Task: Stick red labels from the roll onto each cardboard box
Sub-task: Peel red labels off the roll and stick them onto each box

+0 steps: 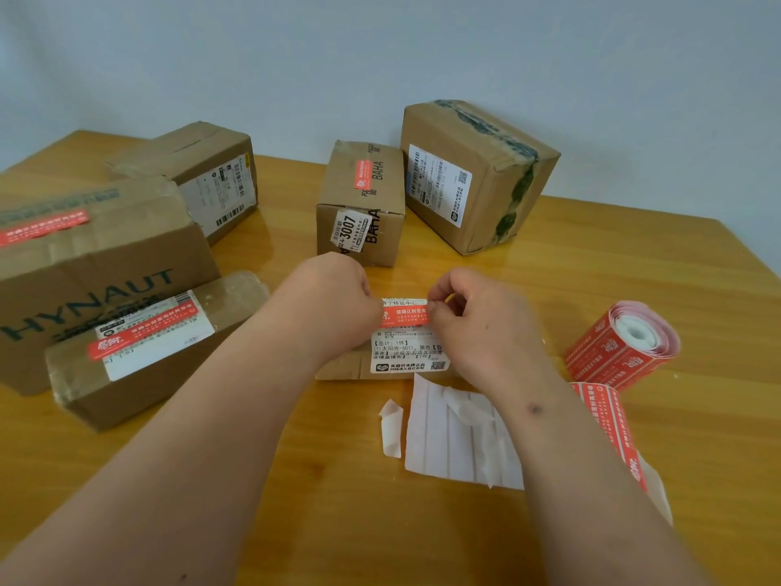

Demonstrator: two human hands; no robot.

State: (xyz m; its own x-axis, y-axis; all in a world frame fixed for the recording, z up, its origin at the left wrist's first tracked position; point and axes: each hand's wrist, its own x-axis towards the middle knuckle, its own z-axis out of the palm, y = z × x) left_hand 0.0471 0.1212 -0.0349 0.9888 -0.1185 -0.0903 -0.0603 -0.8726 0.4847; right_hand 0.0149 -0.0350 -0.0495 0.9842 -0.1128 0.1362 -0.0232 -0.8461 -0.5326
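1. Nearest the camera, spent white backing strips point(458, 433) are lying on the wooden table point(634, 264), with a curled scrap point(391, 429) just to their left.
2. To the right, the roll of red labels point(623, 346) is resting on its side, and its loose tail point(610, 429) is trailing toward the near edge.
3. Just beyond the strips, both hands are working over a small flat box point(344, 365). The left hand point(334, 298) is curled, its fingertips pinching the left end of a red label point(405, 317); the right hand point(477, 319) is pinching the right end between thumb and forefinger.
4. The label is stretching across the box's white shipping sticker point(405, 353); whether it is already touching the paper cannot be told.
5. The step in hand looks like placing this label. The next move is probably calling for lowering it flat and pressing it down end to end, without creases.
6. On the left, a long box point(139, 374) and the large HYNAUT box point(97, 264) are each already wearing a red label.
7. Farther back, the BAHA box point(359, 205) is carrying one on top, while the rear left box point(198, 171) and the taped rear right box point(477, 175) are showing none.
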